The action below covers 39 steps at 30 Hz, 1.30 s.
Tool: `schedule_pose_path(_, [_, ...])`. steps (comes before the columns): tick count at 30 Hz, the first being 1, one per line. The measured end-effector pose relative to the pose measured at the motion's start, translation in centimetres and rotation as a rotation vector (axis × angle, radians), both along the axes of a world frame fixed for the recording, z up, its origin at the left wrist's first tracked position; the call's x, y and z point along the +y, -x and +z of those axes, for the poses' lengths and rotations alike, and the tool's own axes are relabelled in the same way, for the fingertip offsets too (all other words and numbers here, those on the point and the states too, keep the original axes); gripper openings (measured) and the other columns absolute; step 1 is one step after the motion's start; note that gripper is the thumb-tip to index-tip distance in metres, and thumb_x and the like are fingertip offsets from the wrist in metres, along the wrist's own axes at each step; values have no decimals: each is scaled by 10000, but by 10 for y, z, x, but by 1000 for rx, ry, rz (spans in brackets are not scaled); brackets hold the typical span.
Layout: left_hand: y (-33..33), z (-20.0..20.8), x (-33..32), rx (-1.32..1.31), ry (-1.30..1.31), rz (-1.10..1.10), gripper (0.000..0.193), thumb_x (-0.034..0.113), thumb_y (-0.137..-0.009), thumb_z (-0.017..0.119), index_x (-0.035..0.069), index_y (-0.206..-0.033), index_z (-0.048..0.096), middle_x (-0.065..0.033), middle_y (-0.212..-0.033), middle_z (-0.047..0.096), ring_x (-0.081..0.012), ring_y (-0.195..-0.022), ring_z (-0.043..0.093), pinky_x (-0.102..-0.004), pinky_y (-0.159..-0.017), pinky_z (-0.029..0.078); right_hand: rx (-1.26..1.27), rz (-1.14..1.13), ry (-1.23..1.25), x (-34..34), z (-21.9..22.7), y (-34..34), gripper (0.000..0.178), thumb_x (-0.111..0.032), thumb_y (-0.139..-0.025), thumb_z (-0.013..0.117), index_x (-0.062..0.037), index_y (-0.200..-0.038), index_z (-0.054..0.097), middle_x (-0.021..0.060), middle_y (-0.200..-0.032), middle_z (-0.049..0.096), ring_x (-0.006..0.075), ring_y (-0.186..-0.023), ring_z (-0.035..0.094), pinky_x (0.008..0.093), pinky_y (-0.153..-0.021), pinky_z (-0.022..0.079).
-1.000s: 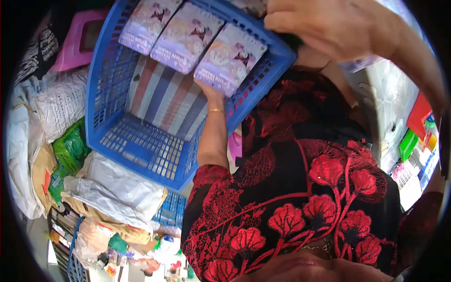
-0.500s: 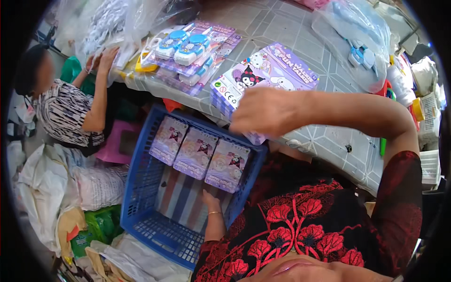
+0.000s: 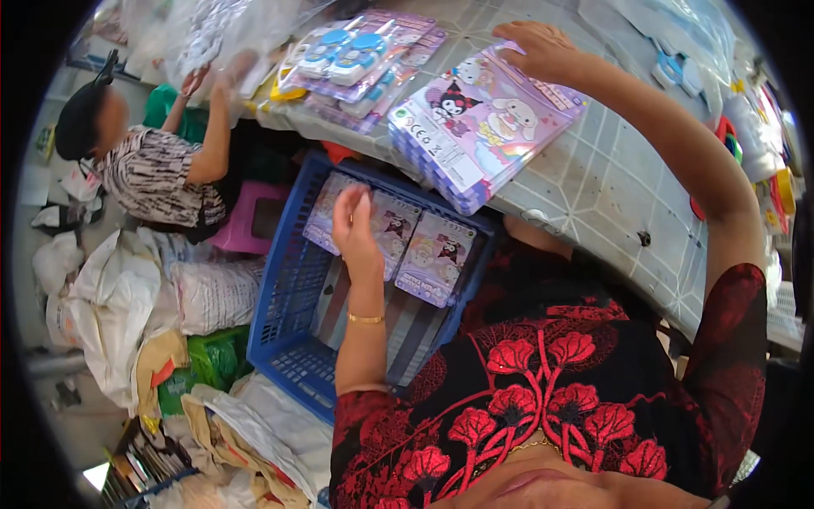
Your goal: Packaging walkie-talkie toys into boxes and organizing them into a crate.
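Note:
My right hand (image 3: pixel 543 53) reaches over the far edge of a stack of purple printed cartoon cards (image 3: pixel 475 127) on the table, fingers stretched out and thumb at the stack's edge. Whether it touches the top card is hard to see. The stack's layered edges show at its near left side. My left hand (image 3: pixel 354 225), a gold bangle on its wrist, is raised over a blue plastic crate (image 3: pixel 284 229) with its fingers extended and nothing visible in them. Three piles of similar cards (image 3: pixel 435 259) lie side by side inside the crate, the left two partly covered by this hand.
Left of the stack lie blister-packed blue and white toys (image 3: pixel 343 55). A plastic bag (image 3: pixel 661 34) and a loose blue toy (image 3: pixel 676 68) lie at the far right. Another person (image 3: pixel 165 174) works at the left near a pink stool (image 3: pixel 252 216). White sacks (image 3: pixel 119 297) flank the crate.
My right hand has moved from the near part of the stack to its far edge. My left hand has risen from low in the crate to over the piles. The whole view has shifted somewhat.

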<state>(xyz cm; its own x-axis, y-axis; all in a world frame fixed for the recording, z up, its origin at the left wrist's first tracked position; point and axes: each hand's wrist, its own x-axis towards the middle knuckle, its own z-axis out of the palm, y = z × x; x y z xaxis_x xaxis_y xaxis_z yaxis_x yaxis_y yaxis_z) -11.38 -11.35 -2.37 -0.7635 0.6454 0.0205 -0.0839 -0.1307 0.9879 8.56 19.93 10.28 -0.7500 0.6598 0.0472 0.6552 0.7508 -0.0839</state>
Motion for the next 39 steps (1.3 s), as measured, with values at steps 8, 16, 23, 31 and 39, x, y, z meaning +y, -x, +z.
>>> schedule_pose_path(8, [43,71,84,-81,-199,52,289,119,-913,580,-20,-1160,522,-110,-1026,601,-203,-869,613,-344,-703,531,221,353,-38,-15,-9,144,762,-548,-792,626,-120,-1392,432,182,-1395,451,369,-1304,405,465,-1068,336])
schedule_pose_path(16, [108,72,129,-308,1,34,337,175,-876,606,2,-1138,484,-127,-845,578,-221,-569,588,-357,-472,524,113,603,-140,-12,-8,177,746,-457,-710,745,-105,-1308,472,166,-1218,529,349,-1160,500,437,-973,414])
schedule_pose_path(23, [124,69,139,-71,151,109,258,162,-825,625,-3,-1014,566,-66,-739,585,-175,-472,552,-279,-378,378,266,572,-215,-25,-26,159,781,-420,-711,766,-126,-1341,411,174,-1262,477,371,-1164,499,498,-939,438])
schedule_pose_path(31, [115,50,139,-203,125,51,428,388,-896,593,18,-1090,497,-115,-830,550,-177,-508,555,-273,-373,397,207,612,-273,-15,-12,152,677,-182,-715,723,-128,-1312,410,165,-1158,540,362,-1071,557,435,-857,507])
schedule_pose_path(39, [142,31,149,400,339,140,613,483,-758,727,2,-1106,573,-162,-996,578,-223,-677,616,-317,-576,504,232,194,-200,-10,80,107,476,-413,-863,619,-67,-1158,480,225,-989,633,404,-923,620,486,-768,473])
